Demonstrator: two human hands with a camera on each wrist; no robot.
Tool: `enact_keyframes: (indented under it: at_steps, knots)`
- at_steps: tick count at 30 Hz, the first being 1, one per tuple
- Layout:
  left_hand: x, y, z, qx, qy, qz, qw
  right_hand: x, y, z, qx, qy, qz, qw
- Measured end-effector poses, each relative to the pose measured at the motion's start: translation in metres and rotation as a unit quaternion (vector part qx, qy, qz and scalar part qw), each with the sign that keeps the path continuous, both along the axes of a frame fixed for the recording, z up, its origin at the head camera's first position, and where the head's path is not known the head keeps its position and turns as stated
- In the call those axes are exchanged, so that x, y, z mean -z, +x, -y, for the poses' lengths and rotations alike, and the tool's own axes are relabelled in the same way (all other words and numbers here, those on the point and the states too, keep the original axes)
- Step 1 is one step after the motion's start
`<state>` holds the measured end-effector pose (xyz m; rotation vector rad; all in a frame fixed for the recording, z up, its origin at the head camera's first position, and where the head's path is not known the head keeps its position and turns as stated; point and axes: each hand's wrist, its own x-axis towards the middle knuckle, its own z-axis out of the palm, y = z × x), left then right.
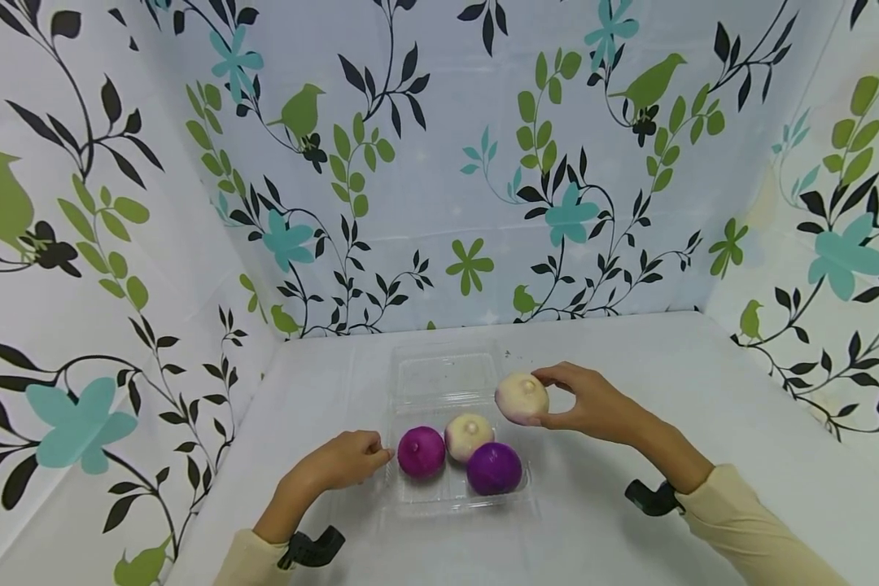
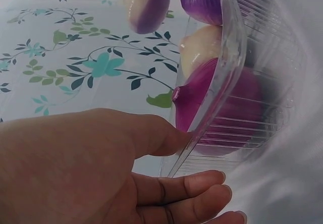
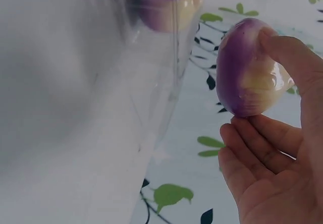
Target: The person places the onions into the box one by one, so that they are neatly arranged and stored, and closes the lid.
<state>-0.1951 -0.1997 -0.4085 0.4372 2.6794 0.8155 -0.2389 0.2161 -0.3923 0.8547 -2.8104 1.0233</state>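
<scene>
A clear plastic container (image 1: 439, 496) with its lid folded back holds a magenta onion (image 1: 421, 452), a cream onion (image 1: 470, 437) and a purple onion (image 1: 494, 468). My right hand (image 1: 593, 403) pinches a cream and purple onion (image 1: 522, 398) between thumb and fingers, above and right of the container; the right wrist view shows this onion (image 3: 247, 70) in the hand (image 3: 275, 158). My left hand (image 1: 343, 460) is at the container's left side. In the left wrist view, the thumb of that hand (image 2: 176, 158) touches the container's rim (image 2: 214, 103), the other fingers outside the wall.
The container and its open lid (image 1: 447, 374) rest on a white table surface (image 1: 601, 521). Behind and on both sides hang white sheets (image 1: 439, 195) printed with leaves, birds and flowers. A black strap device (image 1: 315, 549) is on each wrist.
</scene>
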Motion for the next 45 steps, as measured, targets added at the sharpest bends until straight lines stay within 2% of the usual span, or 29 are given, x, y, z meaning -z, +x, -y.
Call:
enact_keyframes:
  at_steps: [8, 17, 26, 33, 45]
  knots:
    - [0.000, 0.000, -0.001, 0.004, 0.005, 0.001, 1.0000, -0.011, 0.011, 0.025, -0.042, 0.018, -0.005, 0.9989]
    - [0.001, 0.000, 0.000, -0.001, 0.005, 0.008, 1.0000, -0.015, 0.022, 0.059, -0.103, 0.048, 0.033, 0.9929]
    - [0.002, 0.002, 0.000, -0.004, 0.004, 0.000, 1.0000, -0.015, 0.039, 0.096, -0.126, 0.104, 0.070, 0.9840]
    - [0.004, 0.002, 0.000, -0.006, 0.004, -0.001, 1.0000, -0.012, 0.038, 0.109, -0.155, 0.117, 0.053, 0.9795]
    - [0.005, 0.001, 0.003, 0.010, 0.011, -0.006, 0.9999, -0.002, 0.033, 0.123, -0.162, 0.129, 0.036, 0.9777]
